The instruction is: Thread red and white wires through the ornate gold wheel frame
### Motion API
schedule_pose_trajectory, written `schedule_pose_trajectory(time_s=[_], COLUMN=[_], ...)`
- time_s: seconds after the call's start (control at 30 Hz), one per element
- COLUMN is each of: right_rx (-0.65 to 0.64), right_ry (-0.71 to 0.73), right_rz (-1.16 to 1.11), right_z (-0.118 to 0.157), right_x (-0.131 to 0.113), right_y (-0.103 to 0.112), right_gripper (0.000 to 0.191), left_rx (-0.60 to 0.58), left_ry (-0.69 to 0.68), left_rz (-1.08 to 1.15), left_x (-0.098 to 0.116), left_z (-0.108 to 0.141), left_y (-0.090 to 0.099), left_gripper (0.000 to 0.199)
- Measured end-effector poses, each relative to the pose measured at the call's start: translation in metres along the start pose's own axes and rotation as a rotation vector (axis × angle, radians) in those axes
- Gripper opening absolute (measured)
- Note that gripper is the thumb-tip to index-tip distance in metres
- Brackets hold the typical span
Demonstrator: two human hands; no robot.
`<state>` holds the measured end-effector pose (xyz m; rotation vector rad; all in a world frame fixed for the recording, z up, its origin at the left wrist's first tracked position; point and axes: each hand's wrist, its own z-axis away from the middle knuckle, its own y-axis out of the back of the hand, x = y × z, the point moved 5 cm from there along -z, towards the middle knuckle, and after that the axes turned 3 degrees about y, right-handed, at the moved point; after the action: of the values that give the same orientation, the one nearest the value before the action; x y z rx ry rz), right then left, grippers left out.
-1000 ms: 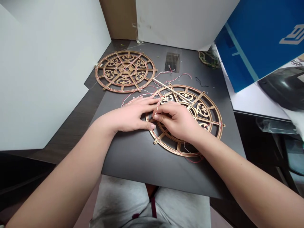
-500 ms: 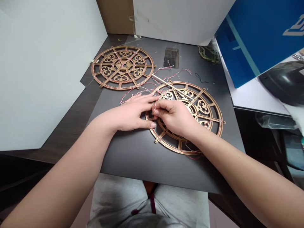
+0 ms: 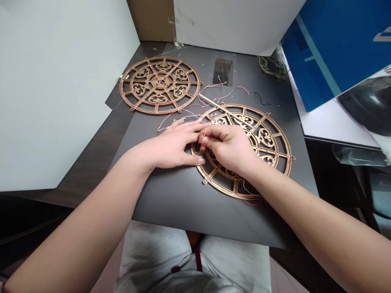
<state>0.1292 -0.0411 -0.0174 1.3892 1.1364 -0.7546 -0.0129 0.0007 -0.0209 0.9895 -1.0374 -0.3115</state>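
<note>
An openwork wooden wheel (image 3: 289, 158) with carved scroll panels lies flat on the dark grey board under both my hands. My left hand (image 3: 177, 144) rests with fingers spread over the wheel's left rim. My right hand (image 3: 230, 146) is over the wheel's left half, thumb and forefinger pinching a thin red and white wire (image 3: 204, 132). More of this wire (image 3: 180, 118) loops out beyond my left fingers. Across the wheel's upper part leans a slim pale stick (image 3: 214, 104). My right hand covers much of the wheel's hub.
A second wooden wheel (image 3: 195, 77), strung with wire, lies at the back left. White panels (image 3: 67, 89) stand left and behind. A blue box (image 3: 332, 53) is at the right, by a twig wreath (image 3: 271, 67). Loose wire ends (image 3: 238, 88) lie behind the near wheel.
The whole view has shifted slightly, so everything sits a little further right. My hands keep nearly the same pose, with the right one still pinching the wire.
</note>
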Motion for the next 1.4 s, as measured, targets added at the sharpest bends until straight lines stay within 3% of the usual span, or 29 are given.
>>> schedule_pose_trajectory(time_s=[0.33,0.57,0.67,0.77,0.9,1.1,1.23,1.4], right_rx=[0.110,0.253,0.280,0.248,0.219,0.111,0.174,0.163], right_ry=[0.023,0.130,0.175,0.141,0.094,0.087,0.091,0.224], right_rz=[-0.038,-0.323,-0.319,-0.246,-0.139,-0.031,0.194,0.393], right_z=[-0.003,-0.007,-0.006,-0.003,0.000,0.001,0.005,0.011], right_x=[0.005,0.012,0.010,0.009,0.006,0.004,0.004,-0.001], right_y=[0.011,0.026,0.032,0.032,0.031,0.032,0.035,0.027], right_gripper=[0.017,0.015,0.023,0.026,0.021,0.018,0.015,0.012], left_rx=[-0.001,0.008,0.092,0.254,0.365,0.329,0.329,0.357], left_ry=[0.000,0.029,0.043,0.056,-0.045,-0.069,-0.037,0.032], left_rz=[-0.043,-0.055,-0.061,-0.082,-0.070,0.079,0.216,0.241], left_x=[-0.002,0.001,0.006,0.009,0.012,0.014,0.010,0.006], left_z=[0.002,0.002,0.004,0.005,0.003,-0.002,-0.004,-0.005], left_y=[0.000,0.000,0.002,0.006,0.006,0.002,0.001,0.002], left_gripper=[0.051,0.087,0.076,0.049,0.022,0.018,0.025,0.027])
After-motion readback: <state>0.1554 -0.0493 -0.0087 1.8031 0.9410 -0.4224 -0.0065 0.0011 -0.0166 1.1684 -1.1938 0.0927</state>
